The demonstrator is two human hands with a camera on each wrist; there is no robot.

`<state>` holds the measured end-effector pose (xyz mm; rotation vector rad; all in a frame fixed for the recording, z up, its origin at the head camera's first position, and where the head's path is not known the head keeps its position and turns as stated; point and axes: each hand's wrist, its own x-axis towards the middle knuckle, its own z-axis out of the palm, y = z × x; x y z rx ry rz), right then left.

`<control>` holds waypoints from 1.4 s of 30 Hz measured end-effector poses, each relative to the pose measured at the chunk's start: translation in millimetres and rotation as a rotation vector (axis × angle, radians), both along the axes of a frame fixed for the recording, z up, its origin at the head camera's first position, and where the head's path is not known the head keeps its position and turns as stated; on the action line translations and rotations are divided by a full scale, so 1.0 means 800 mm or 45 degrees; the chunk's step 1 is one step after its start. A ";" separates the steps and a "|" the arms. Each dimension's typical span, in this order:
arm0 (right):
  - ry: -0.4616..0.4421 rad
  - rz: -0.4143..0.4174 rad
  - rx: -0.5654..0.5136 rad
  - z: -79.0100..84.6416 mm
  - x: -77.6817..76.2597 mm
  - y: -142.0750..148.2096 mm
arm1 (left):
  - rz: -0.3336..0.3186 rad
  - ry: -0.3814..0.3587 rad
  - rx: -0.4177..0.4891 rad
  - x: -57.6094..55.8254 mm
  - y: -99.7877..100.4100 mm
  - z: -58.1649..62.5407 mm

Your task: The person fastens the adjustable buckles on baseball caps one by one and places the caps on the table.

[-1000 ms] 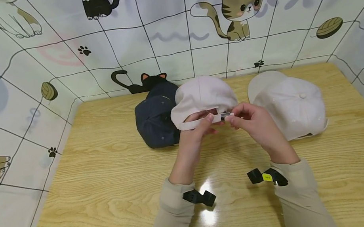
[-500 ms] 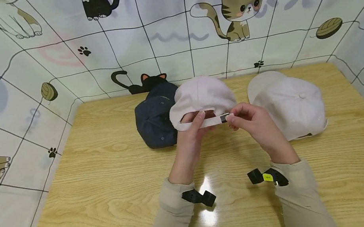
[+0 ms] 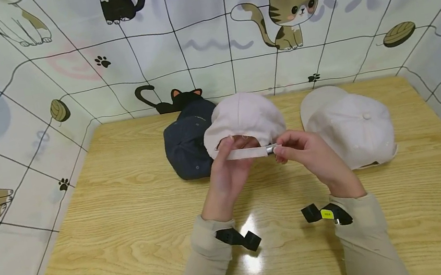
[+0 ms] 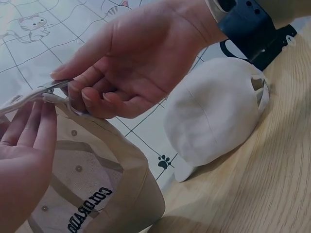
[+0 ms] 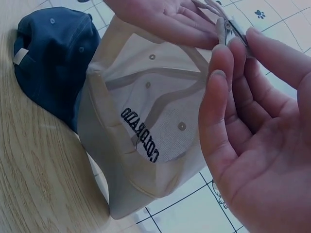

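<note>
A pale pink baseball cap (image 3: 243, 114) is held up at mid-table, its back opening towards me. My left hand (image 3: 228, 175) holds the left part of its back strap (image 3: 247, 153), thumb over the strap and fairly straight fingers behind it. At the strap's right end, my right hand (image 3: 310, 151) pinches the metal buckle (image 3: 270, 149) between thumb and fingers. Both wrist views show the inside of the cap (image 5: 165, 107), with dark "COLORADO" lettering (image 5: 141, 135). In the left wrist view the buckle (image 4: 59, 85) sits at the right hand's fingertips.
A navy cap (image 3: 187, 148) lies to the left, partly behind the pink one. On the right rests a white cap (image 3: 355, 132). The wooden table (image 3: 134, 249) is bounded by a cat-print cloth backdrop (image 3: 205, 47) at the back and sides.
The left thumb has slid leftward along the strap, away from the buckle. The strap has dropped slightly and more of it shows; the right hand keeps pinching the buckle end.
</note>
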<state>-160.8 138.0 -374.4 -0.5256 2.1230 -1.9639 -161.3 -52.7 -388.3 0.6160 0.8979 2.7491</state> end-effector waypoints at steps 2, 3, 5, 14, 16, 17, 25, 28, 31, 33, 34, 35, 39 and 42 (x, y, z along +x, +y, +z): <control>0.000 -0.006 0.000 0.001 0.000 0.000 | 0.002 0.009 -0.079 0.001 0.002 0.001; 0.001 -0.008 -0.004 0.001 0.000 0.000 | 0.010 0.010 -0.127 0.001 0.003 0.002; 0.006 -0.009 -0.014 0.002 0.000 -0.001 | 0.020 0.017 -0.233 0.003 0.006 0.003; -0.023 -0.046 -0.050 0.004 0.001 -0.002 | -0.029 0.016 -0.322 0.007 0.009 0.002; -0.021 -0.068 -0.026 0.004 0.001 -0.003 | -0.039 0.029 -0.322 0.007 0.009 0.002; -0.020 -0.077 -0.016 0.004 0.001 -0.003 | -0.044 0.032 -0.325 0.007 0.010 0.001; -0.030 -0.106 -0.028 0.004 0.000 -0.007 | 0.045 0.016 -0.740 0.010 0.013 0.007; -0.042 -0.089 -0.048 0.003 0.000 -0.008 | 0.133 -0.034 -0.920 0.014 0.015 0.013; -0.055 -0.078 -0.042 0.002 -0.001 -0.008 | 0.188 -0.051 -1.014 0.015 0.016 0.015; -0.057 -0.076 -0.027 0.001 0.000 -0.007 | 0.194 -0.024 -1.035 0.017 0.016 0.018; -0.056 -0.074 -0.020 0.001 0.000 -0.007 | 0.184 -0.002 -1.038 0.018 0.015 0.020; -0.053 -0.072 -0.010 0.000 0.000 -0.007 | 0.169 0.015 -1.038 0.020 0.015 0.024; -0.024 -0.055 0.042 0.000 0.000 -0.005 | 0.144 0.038 -1.020 0.024 0.015 0.033; -0.005 -0.026 0.079 0.000 0.000 -0.003 | 0.139 0.036 -1.020 0.024 0.014 0.032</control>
